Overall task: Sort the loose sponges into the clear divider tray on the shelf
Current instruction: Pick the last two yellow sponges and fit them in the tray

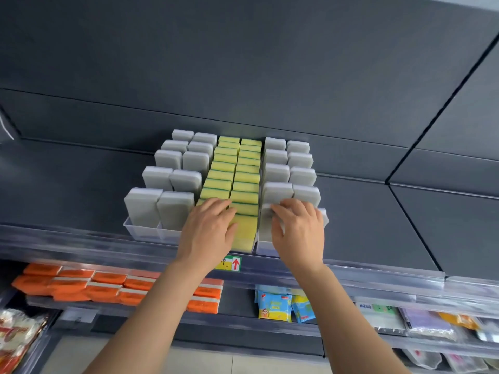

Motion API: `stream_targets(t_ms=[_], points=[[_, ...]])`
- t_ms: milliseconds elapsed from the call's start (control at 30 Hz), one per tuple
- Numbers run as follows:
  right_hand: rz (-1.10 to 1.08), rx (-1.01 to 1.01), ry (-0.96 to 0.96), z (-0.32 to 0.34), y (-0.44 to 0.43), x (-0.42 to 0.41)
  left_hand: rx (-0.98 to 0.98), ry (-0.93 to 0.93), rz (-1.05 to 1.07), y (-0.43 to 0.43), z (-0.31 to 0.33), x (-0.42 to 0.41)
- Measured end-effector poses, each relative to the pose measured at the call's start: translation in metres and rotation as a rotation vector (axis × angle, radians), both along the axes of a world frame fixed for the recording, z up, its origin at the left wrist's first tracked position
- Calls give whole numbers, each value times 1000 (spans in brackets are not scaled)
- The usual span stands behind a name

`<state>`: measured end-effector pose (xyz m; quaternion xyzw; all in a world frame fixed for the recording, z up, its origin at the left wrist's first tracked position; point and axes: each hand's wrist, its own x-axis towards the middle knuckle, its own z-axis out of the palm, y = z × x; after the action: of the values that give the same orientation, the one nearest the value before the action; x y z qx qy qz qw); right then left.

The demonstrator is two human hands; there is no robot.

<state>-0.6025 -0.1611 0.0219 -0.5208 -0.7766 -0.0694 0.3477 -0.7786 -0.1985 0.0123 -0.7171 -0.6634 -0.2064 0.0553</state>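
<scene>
Head view: left hand curls over front yellow sponges in middle lanes of clear divider tray; right hand pinches grey sponge at tray's front right. Best seat each upright, pressed fully down between dividers, flush with row behind.

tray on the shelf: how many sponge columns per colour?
grey sponge columns: 4
yellow sponge columns: 2
Total: 6 columns
</scene>
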Motion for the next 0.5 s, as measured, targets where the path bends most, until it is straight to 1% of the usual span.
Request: stream_targets(t_ms=[167, 367, 433, 500], points=[[15, 14, 35, 0, 2, 4, -27, 8, -1, -1, -5, 1], [-33, 8, 44, -1, 0, -1, -22, -5, 20, -4, 0, -5], [-3, 13, 56, 1, -1, -9, -4, 0, 38, -6, 3, -9], [74, 3, 34, 3, -3, -19, 12, 17, 90, -9, 5, -15]])
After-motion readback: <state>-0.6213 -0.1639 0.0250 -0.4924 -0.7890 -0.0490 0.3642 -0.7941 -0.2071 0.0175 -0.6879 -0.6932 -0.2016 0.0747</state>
